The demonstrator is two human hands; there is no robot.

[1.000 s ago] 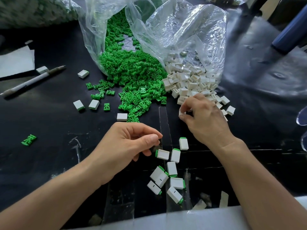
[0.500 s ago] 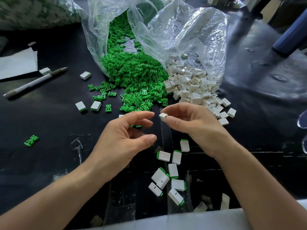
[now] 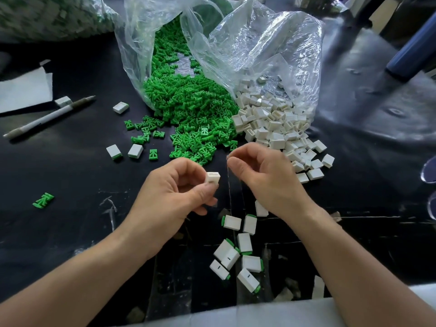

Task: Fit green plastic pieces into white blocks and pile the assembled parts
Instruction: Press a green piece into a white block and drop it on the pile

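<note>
Well left of the small white hollow plastic block (image 3: 212, 178), and beyond it: a white paper sheet (image 3: 23, 90) and a white-barrelled pen (image 3: 49, 116), both flat on the black bench (image 3: 70, 173). Nearer, also left of the block: one stray green pronged plastic piece (image 3: 43, 199). Pinched between thumb and forefinger of the left hand (image 3: 174, 199): the block itself, raised off the bench, open slot turned upward. Beyond the block, slightly left: a heap of green pieces (image 3: 188, 114) spilling from a clear plastic bag (image 3: 259, 43). Just right of the block, not touching it: the right hand (image 3: 266, 180), fingers curled in, thumb tip near forefinger; cannot tell whether anything sits in that pinch. Beyond and right of the block: a heap of loose white blocks (image 3: 278, 128). Nearer the body than the block: a small pile of assembled parts (image 3: 238, 253), white with green ends. Probably wanted next: a green piece for the slot. Closest to the heap's near edge: the right hand, so likely a short forward reach, then prongs lined up with the block's opening.
</note>
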